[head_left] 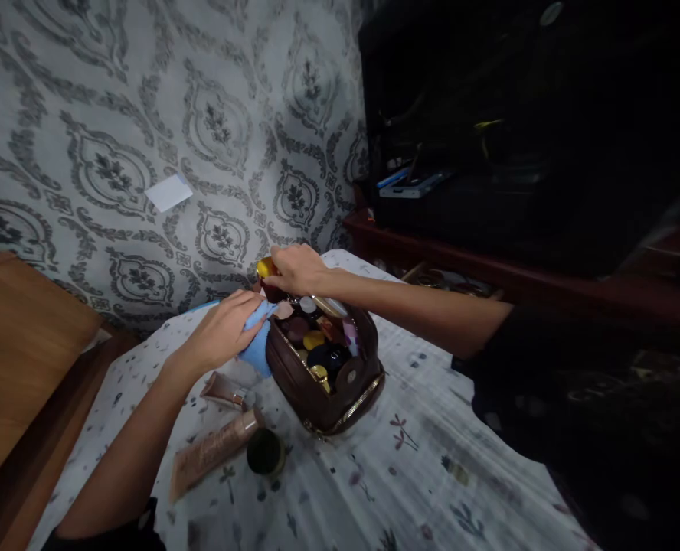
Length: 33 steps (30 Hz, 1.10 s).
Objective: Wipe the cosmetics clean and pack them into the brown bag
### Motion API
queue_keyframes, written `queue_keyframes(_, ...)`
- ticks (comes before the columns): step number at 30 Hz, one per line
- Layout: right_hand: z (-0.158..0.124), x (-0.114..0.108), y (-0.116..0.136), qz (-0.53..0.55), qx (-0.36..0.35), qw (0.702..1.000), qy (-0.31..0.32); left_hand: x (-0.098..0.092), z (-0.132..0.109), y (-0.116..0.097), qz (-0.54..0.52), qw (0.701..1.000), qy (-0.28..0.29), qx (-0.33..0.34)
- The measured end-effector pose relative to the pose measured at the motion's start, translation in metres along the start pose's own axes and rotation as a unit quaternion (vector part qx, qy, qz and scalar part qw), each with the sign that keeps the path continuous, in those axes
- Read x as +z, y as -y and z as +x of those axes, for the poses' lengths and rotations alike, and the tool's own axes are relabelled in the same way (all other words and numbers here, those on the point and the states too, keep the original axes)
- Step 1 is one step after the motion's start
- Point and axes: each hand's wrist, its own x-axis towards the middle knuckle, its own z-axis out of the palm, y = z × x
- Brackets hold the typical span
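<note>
My left hand (228, 329) is closed on a light blue cloth (256, 348), against the left side of a brown cosmetic bag (294, 386). The bag lies unzipped on the patterned cloth, full of small make-up items such as a round yellow-topped one (314, 340). Beyond the bag's far end, my right hand (301, 269) grips a dark container with a shiny yellow top (266, 268); the fingers partly cover it, and its exact kind is unclear. A pinkish tube (217, 450), a smaller tube (223, 391) and a dark round jar (266, 452) lie left of the bag.
A white sheet (374, 490) with plant prints spreads under everything. Patterned wallpaper (217, 122) rises behind, and a wooden panel (24, 352) stands at left. To the right is a dark red shelf edge (432, 249), with a grey-blue tray (413, 186) above it.
</note>
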Motion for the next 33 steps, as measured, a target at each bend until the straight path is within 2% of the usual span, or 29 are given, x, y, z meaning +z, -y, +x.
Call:
queue_keyframes(11, 0.005, 0.010, 0.012, -0.091, -0.078, 0.987, 0.106, 0.000, -0.009, -0.002, -0.035, 0.999, 0.002, -0.035)
queue_keyframes(16, 0.014, 0.008, 0.021, -0.097, -0.063, 0.985, 0.128, 0.003, -0.010, 0.000, -0.047, 0.998, -0.017, -0.032)
queue_keyframes(23, 0.034, 0.016, 0.033, -0.107, -0.036, 0.986, 0.121, -0.001, -0.008, -0.002, -0.050, 0.998, 0.002, -0.034)
queue_keyframes(26, 0.041, 0.020, 0.039, -0.119, -0.049, 0.985, 0.118, -0.002, -0.008, -0.002, -0.046, 0.999, 0.003, -0.030)
queue_keyframes(33, 0.050, 0.025, 0.034, -0.106, -0.063, 0.977, 0.174, 0.001, -0.010, 0.002, -0.045, 0.999, -0.003, -0.020)
